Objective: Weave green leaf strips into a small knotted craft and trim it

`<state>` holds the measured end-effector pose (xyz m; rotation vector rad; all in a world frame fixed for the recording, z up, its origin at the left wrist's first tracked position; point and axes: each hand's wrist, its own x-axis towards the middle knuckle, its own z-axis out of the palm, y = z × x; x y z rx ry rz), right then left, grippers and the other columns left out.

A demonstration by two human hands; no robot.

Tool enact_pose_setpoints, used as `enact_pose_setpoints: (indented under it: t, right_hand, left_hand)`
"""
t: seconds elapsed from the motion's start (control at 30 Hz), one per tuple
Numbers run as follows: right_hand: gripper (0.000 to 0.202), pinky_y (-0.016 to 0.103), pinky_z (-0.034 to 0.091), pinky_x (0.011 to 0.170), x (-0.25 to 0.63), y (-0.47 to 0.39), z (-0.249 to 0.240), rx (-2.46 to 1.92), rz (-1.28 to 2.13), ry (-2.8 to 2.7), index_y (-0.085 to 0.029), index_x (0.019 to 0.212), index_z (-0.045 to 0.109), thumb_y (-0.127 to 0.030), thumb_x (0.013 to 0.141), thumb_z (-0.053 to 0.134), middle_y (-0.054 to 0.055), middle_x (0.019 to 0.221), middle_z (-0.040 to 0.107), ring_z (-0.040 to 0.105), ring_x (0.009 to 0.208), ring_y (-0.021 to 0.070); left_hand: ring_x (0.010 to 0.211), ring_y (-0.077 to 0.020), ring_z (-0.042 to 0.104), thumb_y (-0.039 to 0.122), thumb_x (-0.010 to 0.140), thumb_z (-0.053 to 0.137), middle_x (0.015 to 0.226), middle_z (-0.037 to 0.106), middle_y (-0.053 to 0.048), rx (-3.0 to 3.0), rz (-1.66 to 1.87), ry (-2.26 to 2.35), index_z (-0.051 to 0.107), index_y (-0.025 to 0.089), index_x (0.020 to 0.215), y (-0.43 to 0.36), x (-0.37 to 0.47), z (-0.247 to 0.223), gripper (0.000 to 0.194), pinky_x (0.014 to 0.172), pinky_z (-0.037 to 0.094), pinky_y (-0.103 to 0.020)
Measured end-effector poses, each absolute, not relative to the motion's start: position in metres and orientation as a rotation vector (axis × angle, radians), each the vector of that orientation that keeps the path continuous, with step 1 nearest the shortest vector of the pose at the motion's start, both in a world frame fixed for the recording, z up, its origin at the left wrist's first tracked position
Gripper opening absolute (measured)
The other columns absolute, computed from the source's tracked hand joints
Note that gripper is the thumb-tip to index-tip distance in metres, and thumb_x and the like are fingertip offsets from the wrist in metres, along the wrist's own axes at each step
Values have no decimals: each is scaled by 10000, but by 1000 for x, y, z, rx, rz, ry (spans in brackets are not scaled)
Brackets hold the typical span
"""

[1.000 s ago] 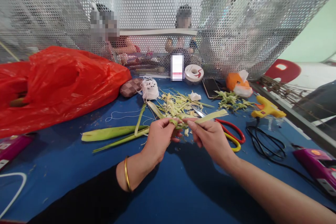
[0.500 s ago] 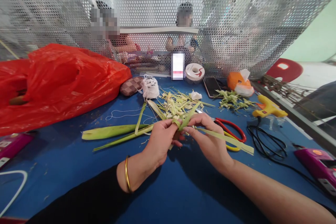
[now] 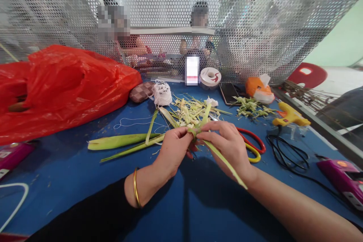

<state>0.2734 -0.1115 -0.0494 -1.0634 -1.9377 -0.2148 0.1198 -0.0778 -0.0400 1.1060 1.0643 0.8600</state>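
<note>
Between my hands, above the blue table [image 3: 159, 211], is a green leaf strip [image 3: 225, 162], folded at its middle. My left hand [image 3: 172, 149] pinches the folded part between thumb and fingers. The fingers of my right hand [image 3: 228, 145] close on the strip beside the fold. One end stands up and away; the other slants down toward me across the right palm. Behind my fingers the exact fold is partly hidden. Long green leaves [image 3: 121, 142] lie left of my left hand. Scissors with red and yellow handles [image 3: 255, 140] lie partly under my right hand.
Leaf scraps [image 3: 185, 109] are heaped beyond my hands, near white string [image 3: 162, 93]. A red plastic bag [image 3: 79, 83] fills the left. At right are a yellow glue gun [image 3: 290, 115], black cable [image 3: 286, 159] and purple power strip [image 3: 342, 181]. A perforated metal screen [image 3: 159, 0] stands behind.
The strip's loose end has swung from pointing right to slanting down toward me. My right hand has turned over it, its fingers moving closer to the fold. My left hand stays nearly still.
</note>
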Motion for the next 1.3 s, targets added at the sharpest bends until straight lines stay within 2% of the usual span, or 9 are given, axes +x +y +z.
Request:
enact_pose_setpoints:
  t: [0.13,0.23,0.4,0.6,0.77,0.9,1.07,1.17,1.3]
  right_hand:
    - [122,396,463,852,276,-110,-45,-1113,-12,-1899,-232,889,664,-136,901,589,27,885,731,662,920,216]
    - [85,358,469,728,277,-110,-43,-1278,145,-1761,-219,783,618,-196,863,634,5,749,692,627,728,183]
    - [115,266,431,556,277,-108,-43,-1380,562,-1485,-203,755,563,-243,812,654,-25,658,581,532,601,126]
    - [94,260,414,578,275,-110,-44,-1379,604,-1498,-195,738,568,-220,823,601,-22,665,581,514,611,120]
    - [183,265,382,541,274,-111,-45,-1492,702,-1410,-200,691,562,-319,807,638,-28,618,551,481,568,120]
    - [263,281,411,570,276,-106,-45,-1445,1124,-1272,-179,669,625,-414,778,670,3,630,597,529,597,137]
    - [244,319,496,627,273,-105,-46,-1109,1643,-828,-182,711,608,-326,647,794,1,683,643,609,608,156]
    - [253,324,505,597,268,-108,-48,-1113,1491,-783,-191,728,584,-286,631,798,-7,690,636,608,596,161]
    - [146,286,466,567,265,-114,-49,-1284,778,-1227,-203,735,579,-209,732,725,-16,679,581,553,597,140]
  left_hand:
    - [521,-120,578,191,779,590,610,632,-13,1192,815,1051,717,151,757,-79,119,-37,135,408,405,-186]
    - [530,-119,586,227,810,584,624,643,-25,1228,732,993,711,152,757,-79,119,-34,157,427,415,-189]
    - [536,-116,599,304,857,566,650,664,-50,1193,587,909,666,155,722,-78,117,-32,225,452,434,-190]
    - [557,-107,591,392,821,640,650,650,-29,1204,548,848,665,151,735,-76,114,-31,258,474,448,-186]
    - [545,-97,563,272,801,617,610,621,-6,1265,556,917,673,146,714,-75,113,-31,163,459,410,-177]
    - [540,-96,548,223,800,560,597,613,-2,1303,566,947,693,148,743,-74,113,-32,163,459,397,-181]
    - [534,-98,560,235,761,580,589,615,-3,1290,492,922,658,148,681,-74,114,-31,141,447,393,-181]
    - [512,-93,553,215,736,556,569,611,-2,1252,493,944,639,149,647,-74,114,-31,139,434,380,-177]
    - [492,-90,543,211,706,536,545,598,-2,1238,498,967,613,151,605,-73,114,-32,141,421,365,-175]
